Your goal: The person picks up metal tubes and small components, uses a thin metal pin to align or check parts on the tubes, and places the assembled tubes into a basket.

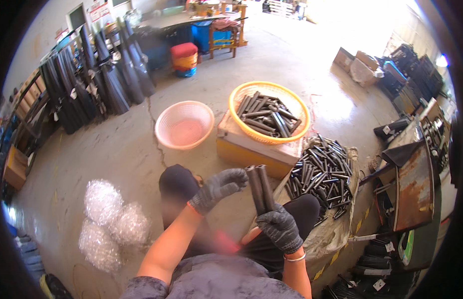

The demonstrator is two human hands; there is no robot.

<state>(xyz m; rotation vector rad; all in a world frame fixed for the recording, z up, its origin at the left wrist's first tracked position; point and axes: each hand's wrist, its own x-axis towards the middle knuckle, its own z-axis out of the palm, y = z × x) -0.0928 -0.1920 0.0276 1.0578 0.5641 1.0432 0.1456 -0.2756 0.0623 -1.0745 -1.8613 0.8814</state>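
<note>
In grey work gloves, both of my hands are raised over my lap. My right hand (pixel 280 228) is wrapped round the lower ends of two dark metal tubes (pixel 261 187), which stand nearly upright side by side. Just left of their top ends is my left hand (pixel 219 189), its fingers stretched and slightly bent, with nothing visible in it. Ahead of me an orange-rimmed basket (pixel 305 127) with similar dark tubes rests on a cardboard box (pixel 251 157). A large heap of tubes (pixel 323 174) lies on a sack (pixel 323 241) at the right.
An unfilled pink basket (pixel 185 124) sits on the floor left of the box. Clear plastic-wrapped bundles (pixel 103 202) lie at my left. Long black bundles (pixel 109 74) stand along the left wall. A red-topped stool (pixel 184 55) is farther off; a rusty metal panel (pixel 414 187) stands at the right.
</note>
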